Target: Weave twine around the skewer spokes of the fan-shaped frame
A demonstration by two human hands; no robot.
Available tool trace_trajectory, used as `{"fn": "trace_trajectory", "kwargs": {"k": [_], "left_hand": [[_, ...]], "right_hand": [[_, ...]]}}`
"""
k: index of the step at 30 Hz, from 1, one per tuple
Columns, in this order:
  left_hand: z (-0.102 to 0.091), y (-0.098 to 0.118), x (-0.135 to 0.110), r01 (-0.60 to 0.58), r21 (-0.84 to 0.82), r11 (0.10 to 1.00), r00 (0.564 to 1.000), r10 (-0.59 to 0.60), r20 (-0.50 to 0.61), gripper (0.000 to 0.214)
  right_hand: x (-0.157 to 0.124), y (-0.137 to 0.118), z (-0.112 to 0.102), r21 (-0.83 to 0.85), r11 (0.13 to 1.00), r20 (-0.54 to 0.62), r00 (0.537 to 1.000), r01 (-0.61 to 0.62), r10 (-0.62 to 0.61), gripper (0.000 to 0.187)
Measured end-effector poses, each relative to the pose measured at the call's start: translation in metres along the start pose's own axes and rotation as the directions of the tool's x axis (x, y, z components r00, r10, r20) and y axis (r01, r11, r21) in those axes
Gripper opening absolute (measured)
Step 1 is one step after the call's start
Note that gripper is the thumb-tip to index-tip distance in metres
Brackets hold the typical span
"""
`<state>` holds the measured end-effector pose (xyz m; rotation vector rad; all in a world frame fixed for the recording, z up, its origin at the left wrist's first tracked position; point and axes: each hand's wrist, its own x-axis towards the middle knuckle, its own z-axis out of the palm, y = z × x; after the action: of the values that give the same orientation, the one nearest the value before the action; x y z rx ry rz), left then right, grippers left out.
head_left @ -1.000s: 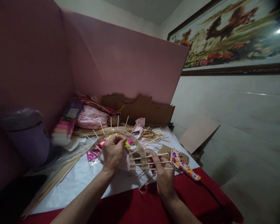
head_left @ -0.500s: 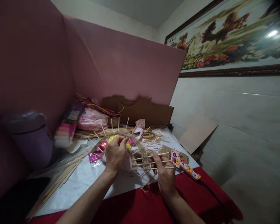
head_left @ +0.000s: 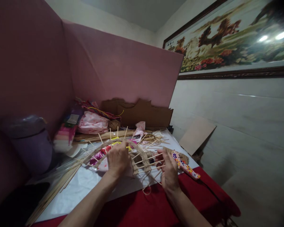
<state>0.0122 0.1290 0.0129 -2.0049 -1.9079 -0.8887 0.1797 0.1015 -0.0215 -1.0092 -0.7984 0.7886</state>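
Observation:
An arched frame of thin wooden sticks woven with twine [head_left: 145, 162] is held low over the white sheet. My left hand [head_left: 119, 158] is closed on its middle, with the fingertips hidden from view. Pink-dotted cloth [head_left: 103, 164] shows beside that hand, inside the arch. On the right, my right hand [head_left: 169, 170] has its thumb and fingers closed around the bare stick ends [head_left: 157, 155]. A loose twine end [head_left: 146, 189] loops down below the weave. Red, yellow and magenta wrapped pieces [head_left: 97, 157] show through and behind the arch.
A flower-patterned tool [head_left: 186, 165] with a dark cord lies right of my right hand. Bundled sticks [head_left: 59, 186] line the left side. A purple bin [head_left: 33, 148], dotted cloth bundle [head_left: 93, 122], twine ball [head_left: 114, 125] and torn cardboard [head_left: 142, 113] stand behind. Red cloth [head_left: 137, 208] covers the front edge.
The frame tilts lower and has shifted slightly left. My left hand has turned, its knuckles now more on top. My right hand has slid outward to the stick ends.

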Motion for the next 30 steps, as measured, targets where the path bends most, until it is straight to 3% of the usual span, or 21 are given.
{"fn": "trace_trajectory", "kwargs": {"k": [2,4,7,9,11,13,19,25,30], "left_hand": [[0.003,-0.002,-0.001,-0.033,0.007,0.999,0.999,0.033,-0.011,0.021],[0.005,-0.003,-0.002,-0.055,0.019,0.998,0.998,0.055,-0.004,0.024],[0.007,-0.005,-0.002,-0.045,0.03,0.999,0.999,0.045,0.02,0.026],[0.009,-0.005,-0.003,-0.046,0.026,0.999,0.999,0.046,0.017,0.025],[0.01,-0.004,-0.004,-0.068,0.021,0.997,0.998,0.068,-0.008,0.023],[0.012,-0.003,-0.005,-0.096,0.028,0.995,0.994,0.097,-0.047,0.02],[0.012,0.001,-0.01,-0.179,0.072,0.981,0.969,0.189,-0.159,0.012],[0.014,0.003,-0.012,-0.27,0.087,0.959,0.939,0.283,-0.195,0.015],[0.013,0.006,-0.014,-0.29,0.06,0.955,0.941,0.296,-0.161,0.016]], "right_hand": [[0.003,-0.003,-0.005,-0.127,0.973,-0.131,0.969,0.194,-0.21,0.04],[0.003,-0.007,-0.009,-0.334,0.86,-0.18,0.869,0.387,-0.461,0.035],[0.001,-0.011,-0.01,-0.551,0.556,0.031,0.682,0.622,-0.731,0.018],[0.001,-0.015,-0.005,-0.574,0.385,0.257,0.606,0.723,-0.753,0.009],[0.005,-0.02,0.004,-0.58,0.293,0.449,0.598,0.76,-0.664,0.008],[0.012,-0.027,0.014,-0.605,0.241,0.573,0.625,0.759,-0.53,0.009],[0.03,-0.034,0.036,-0.666,0.129,0.697,0.674,0.735,-0.244,0.019],[0.027,-0.027,0.038,-0.681,0.132,0.677,0.688,0.72,-0.262,0.017],[0.024,-0.027,0.035,-0.659,0.166,0.677,0.675,0.733,-0.293,0.013]]}}
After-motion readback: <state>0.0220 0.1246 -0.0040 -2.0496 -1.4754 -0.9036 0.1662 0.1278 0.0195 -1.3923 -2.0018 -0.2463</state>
